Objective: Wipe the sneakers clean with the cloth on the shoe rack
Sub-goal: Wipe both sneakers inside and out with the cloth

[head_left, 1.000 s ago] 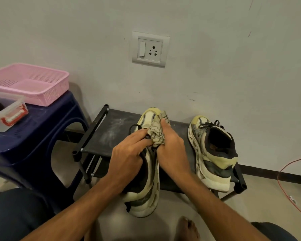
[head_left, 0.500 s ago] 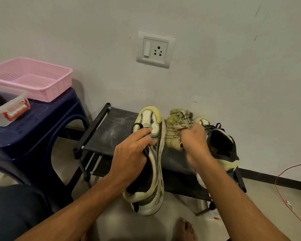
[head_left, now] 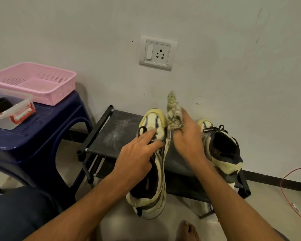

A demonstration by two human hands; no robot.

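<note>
Precariously, at the front edge of the shoe rack [head_left: 111,136], the left hand [head_left: 136,156] alone steadies the overhanging sneaker [head_left: 155,119], straight fingers across its laces. A hard wipe could tip it off. The cloth [head_left: 173,115], beside the toe, sits pinched in the right hand [head_left: 188,141], apart from the left — it might slip.

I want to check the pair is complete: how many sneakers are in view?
2. One sneaker lies under the left hand, its heel past the shoe rack's front edge. The other sneaker stands at the rack's right end. More may be hidden lower down.
</note>
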